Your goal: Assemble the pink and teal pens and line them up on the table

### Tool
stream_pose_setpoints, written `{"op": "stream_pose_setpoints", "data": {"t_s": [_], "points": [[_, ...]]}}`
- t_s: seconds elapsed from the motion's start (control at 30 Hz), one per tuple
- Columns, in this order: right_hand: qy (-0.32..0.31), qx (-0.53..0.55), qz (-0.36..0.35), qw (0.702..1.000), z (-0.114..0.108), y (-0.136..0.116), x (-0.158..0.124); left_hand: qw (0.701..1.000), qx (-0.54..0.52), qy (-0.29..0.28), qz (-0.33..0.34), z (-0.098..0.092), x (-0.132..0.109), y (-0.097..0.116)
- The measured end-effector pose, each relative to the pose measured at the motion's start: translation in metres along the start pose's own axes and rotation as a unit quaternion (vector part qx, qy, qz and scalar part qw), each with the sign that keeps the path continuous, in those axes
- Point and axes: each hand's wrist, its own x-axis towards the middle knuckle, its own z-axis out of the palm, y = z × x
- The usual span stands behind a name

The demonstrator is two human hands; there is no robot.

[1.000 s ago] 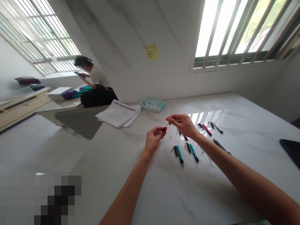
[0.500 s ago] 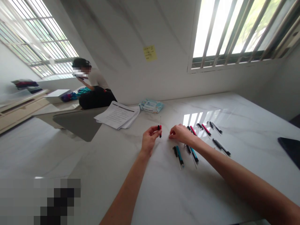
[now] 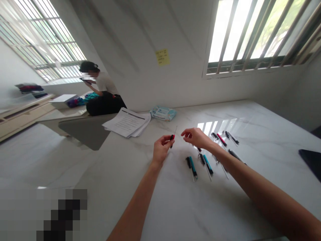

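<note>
Between the thumb and fingers of my left hand (image 3: 162, 147) are red and black pen parts (image 3: 172, 140), with a thin refill (image 3: 176, 130) sticking up from them. Just to the right hovers my right hand (image 3: 195, 137), its thumb and index finger apart and nothing visible between them. Below it on the table lie teal and black pen parts (image 3: 192, 165) with a white refill, and a similar teal set (image 3: 208, 164). Farther right are a red set (image 3: 222, 139), a black set (image 3: 233, 137) and another dark one (image 3: 235, 155). My right hand and forearm partly cover other pen parts.
Stacked printed papers (image 3: 127, 123) and a blue wipes packet (image 3: 163, 113) lie at the back of the marble table (image 3: 175, 207). A dark flat object (image 3: 311, 162) is at the right edge. A person (image 3: 105, 83) sits at the back left.
My right hand has risen slightly and its fingers have spread. The refill at my left hand now leans right instead of standing straight. The view has shifted slightly.
</note>
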Motion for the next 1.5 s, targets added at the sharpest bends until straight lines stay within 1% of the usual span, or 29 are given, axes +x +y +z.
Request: {"op": "stream_pose_setpoints", "data": {"t_s": [0.1,0.2,0.23,0.3,0.37,0.5,0.7,0.9,1.03,1.13,1.2,1.33,1.5], "points": [[0.046,0.120,-0.014,0.992,-0.015,0.007,0.006,1.000,0.009,-0.004,-0.003,0.001,-0.001,0.000],[0.070,0.272,-0.019,0.960,-0.025,0.007,0.009,1.000,0.030,-0.009,-0.004,0.002,-0.002,-0.001],[0.078,0.309,-0.020,0.948,-0.027,0.006,0.009,0.999,0.038,-0.011,-0.003,0.003,-0.002,-0.002],[0.092,0.344,-0.030,0.934,-0.029,0.002,0.008,0.998,0.052,-0.017,0.002,0.004,-0.003,-0.004],[0.099,0.344,-0.046,0.932,-0.031,-0.003,0.007,0.998,0.064,-0.023,0.007,0.004,-0.003,-0.005],[0.101,0.313,-0.054,0.943,-0.031,-0.008,0.005,0.997,0.075,-0.030,0.009,0.004,-0.002,-0.007],[0.088,0.297,-0.061,0.949,-0.028,-0.009,0.004,0.996,0.080,-0.036,0.013,0.003,-0.002,-0.009],[0.090,0.247,-0.072,0.962,-0.023,-0.010,0.003,0.996,0.079,-0.038,0.019,0.003,-0.002,-0.009],[0.077,0.235,-0.083,0.965,-0.016,-0.010,0.002,0.996,0.076,-0.044,0.020,0.004,-0.003,-0.007],[0.043,0.230,-0.088,0.968,-0.009,-0.010,0.001,0.996,0.072,-0.047,0.019,0.005,-0.005,-0.004],[0.025,0.202,-0.087,0.975,-0.003,-0.009,0.000,0.996,0.070,-0.051,0.019,0.006,-0.006,-0.003],[0.024,0.151,-0.072,0.986,0.008,-0.006,0.001,0.996,0.068,-0.055,0.022,0.007,-0.007,0.000],[0.029,0.169,-0.084,0.982,0.016,-0.008,0.001,0.996,0.061,-0.060,0.020,0.006,-0.006,-0.002]]}}
